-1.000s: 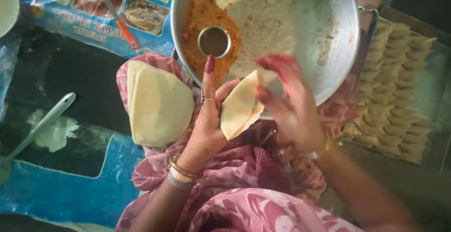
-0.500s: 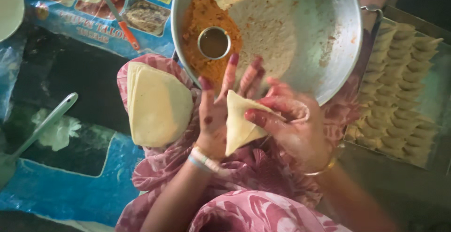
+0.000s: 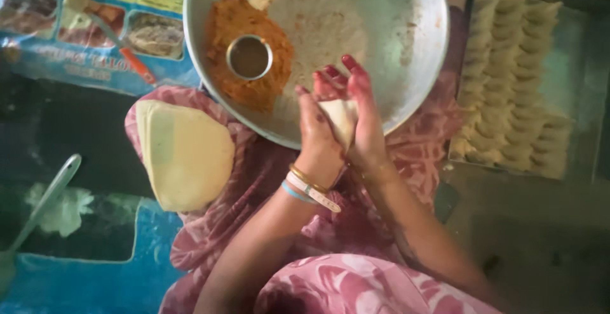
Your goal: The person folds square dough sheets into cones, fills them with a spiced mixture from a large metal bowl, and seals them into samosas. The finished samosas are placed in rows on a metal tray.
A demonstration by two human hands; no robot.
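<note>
Both hands have closed together since half a second ago, when the dough sheet lay spread open across the palms; now it is folded and squeezed between them over the near rim of the large metal bowl (image 3: 406,40).

That bowl fills the top of the head view and holds a mound of orange-brown spiced filling (image 3: 238,28) with a small steel cup (image 3: 249,57) sunk in it. To its right, a metal tray (image 3: 572,40) carries rows of folded, filled pastries (image 3: 508,79). On the pink patterned cloth (image 3: 254,174) over the person's lap, left of the hands, lies a stack of pale half-round dough sheets (image 3: 184,155). A ladle (image 3: 44,206) rests on the floor at far left.

The left hand (image 3: 318,139), bangles at the wrist, and the right hand (image 3: 362,120) press palm to palm, fingers nearly straight and pointing away. Only a pale wedge of the dough sheet (image 3: 340,114) shows between them, clamped from both sides.
</note>
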